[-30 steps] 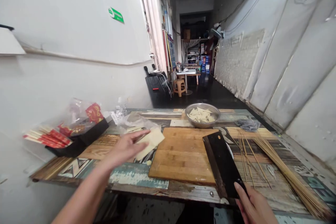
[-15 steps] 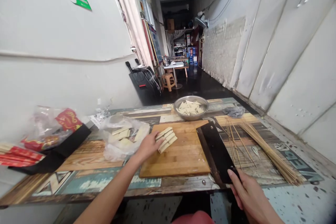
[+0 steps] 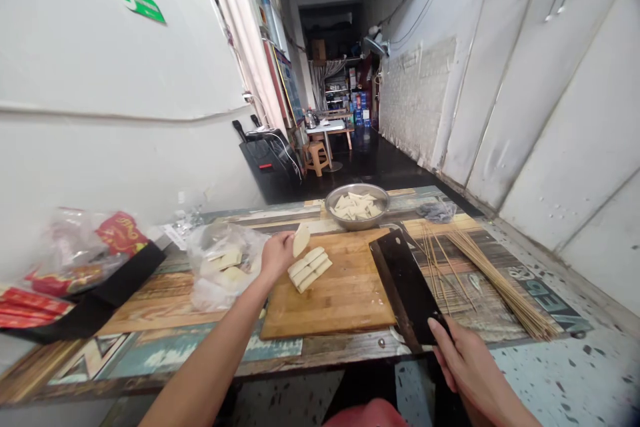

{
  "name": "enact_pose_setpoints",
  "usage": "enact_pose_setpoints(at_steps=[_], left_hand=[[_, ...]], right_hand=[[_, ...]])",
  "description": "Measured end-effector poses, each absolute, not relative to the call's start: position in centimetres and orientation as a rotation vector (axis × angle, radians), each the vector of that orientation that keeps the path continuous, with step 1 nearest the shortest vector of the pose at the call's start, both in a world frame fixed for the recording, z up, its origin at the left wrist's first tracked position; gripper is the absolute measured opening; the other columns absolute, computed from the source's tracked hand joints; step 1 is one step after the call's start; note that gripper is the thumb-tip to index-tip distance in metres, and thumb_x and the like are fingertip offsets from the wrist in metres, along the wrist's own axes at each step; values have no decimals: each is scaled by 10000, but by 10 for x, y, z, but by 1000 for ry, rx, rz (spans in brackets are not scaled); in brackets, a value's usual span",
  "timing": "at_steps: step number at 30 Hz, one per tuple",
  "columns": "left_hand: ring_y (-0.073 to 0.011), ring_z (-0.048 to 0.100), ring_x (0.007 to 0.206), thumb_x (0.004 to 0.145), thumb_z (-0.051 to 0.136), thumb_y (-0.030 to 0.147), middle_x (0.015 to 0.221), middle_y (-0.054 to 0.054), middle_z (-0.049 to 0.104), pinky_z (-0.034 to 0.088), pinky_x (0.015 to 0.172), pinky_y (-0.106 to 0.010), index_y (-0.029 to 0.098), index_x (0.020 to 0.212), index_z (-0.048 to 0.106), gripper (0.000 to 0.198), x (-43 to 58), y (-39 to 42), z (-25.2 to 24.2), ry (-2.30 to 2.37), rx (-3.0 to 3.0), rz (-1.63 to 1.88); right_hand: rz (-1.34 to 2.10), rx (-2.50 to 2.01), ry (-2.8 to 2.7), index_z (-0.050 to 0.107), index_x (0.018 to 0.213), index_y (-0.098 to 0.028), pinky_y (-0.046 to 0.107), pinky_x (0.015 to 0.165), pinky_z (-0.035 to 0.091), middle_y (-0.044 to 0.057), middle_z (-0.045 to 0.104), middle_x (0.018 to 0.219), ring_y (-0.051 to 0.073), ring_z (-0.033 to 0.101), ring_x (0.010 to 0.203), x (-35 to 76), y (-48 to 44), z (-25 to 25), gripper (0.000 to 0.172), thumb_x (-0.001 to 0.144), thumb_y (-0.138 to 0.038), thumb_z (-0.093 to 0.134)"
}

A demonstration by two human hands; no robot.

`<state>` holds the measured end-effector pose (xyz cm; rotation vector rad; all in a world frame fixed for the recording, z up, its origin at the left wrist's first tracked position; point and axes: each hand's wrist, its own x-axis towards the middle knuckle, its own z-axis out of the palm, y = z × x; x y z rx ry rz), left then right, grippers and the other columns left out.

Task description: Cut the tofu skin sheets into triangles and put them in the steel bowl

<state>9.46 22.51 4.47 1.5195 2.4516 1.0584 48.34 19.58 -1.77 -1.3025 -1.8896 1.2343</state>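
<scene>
My left hand (image 3: 277, 254) is closed on one pale tofu-skin piece (image 3: 301, 239), lifted just above the far left corner of the wooden cutting board (image 3: 335, 293). A small stack of the same pale pieces (image 3: 309, 267) lies on the board right beside that hand. My right hand (image 3: 463, 363) grips the handle of a black cleaver (image 3: 407, 287), whose wide blade rests flat along the board's right edge.
A steel bowl (image 3: 357, 206) of cut pieces sits behind the board. A clear plastic bag (image 3: 225, 263) with more pieces lies left of it. Bamboo skewers (image 3: 493, 280) spread on the right. Red packets on a black tray (image 3: 75, 280) sit far left. The table's front edge is near me.
My left hand carried pale pieces from the bag side onto the board, set them down, and now lifts a single piece. My right hand stays on the cleaver.
</scene>
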Motion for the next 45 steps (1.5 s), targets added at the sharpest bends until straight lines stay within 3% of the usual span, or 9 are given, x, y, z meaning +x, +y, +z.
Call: enact_pose_setpoints(at_steps=[4,6,8,11,14,19,38,45], left_hand=[[-149,589,605,765,479,465,848,-66,664,468,528,-247,132,1009,624,438,159,222,30,1957,1268,1418],[-147,586,581,741,531,463,829,-81,663,473,499,-252,109,982,627,438,195,216,11,1701,1115,1389],[-154,584,548,777,507,429,788,-84,666,487,504,-285,105,994,619,406,221,206,-7,1729,1118,1256],[-204,623,740,827,475,379,896,-94,667,510,703,-374,137,1069,592,361,235,188,-20,2045,1505,1227],[-258,548,1015,812,531,370,1077,-119,614,430,896,-434,149,1078,586,350,232,173,-21,2203,2035,1248],[-242,563,911,797,571,349,1002,-106,628,473,808,-402,154,962,619,259,232,166,-26,2076,2303,960],[-230,548,911,831,530,304,999,-106,611,472,812,-393,165,925,631,196,236,164,-31,2019,2263,1079],[-234,544,894,798,553,275,1019,-110,610,481,797,-395,156,922,630,190,232,166,-30,2059,2272,974]], right_hand=[[1009,-1324,-2029,443,723,-217,258,474,367,-26,516,474,151,523,413,485,201,-5,380,917,-481,250],[830,-1330,-2148,479,756,-202,270,521,372,23,594,573,177,580,518,486,206,5,377,925,-443,243],[660,-1333,-2284,515,796,-184,279,569,373,68,643,681,205,618,636,488,211,15,372,933,-392,239],[477,-1349,-2478,546,836,-162,286,586,360,97,662,737,226,632,696,489,218,30,366,938,-336,241],[389,-1341,-2619,544,832,-161,280,564,339,90,658,716,224,631,667,487,222,43,348,939,-325,257],[411,-1291,-2765,550,828,-159,267,538,315,85,656,716,210,633,663,477,221,62,338,940,-305,266],[323,-1267,-2985,573,840,-144,264,496,302,96,649,696,210,630,619,465,219,74,360,940,-292,261],[193,-1159,-3078,606,804,-114,257,504,332,124,661,712,214,639,644,447,228,76,371,932,-271,295]])
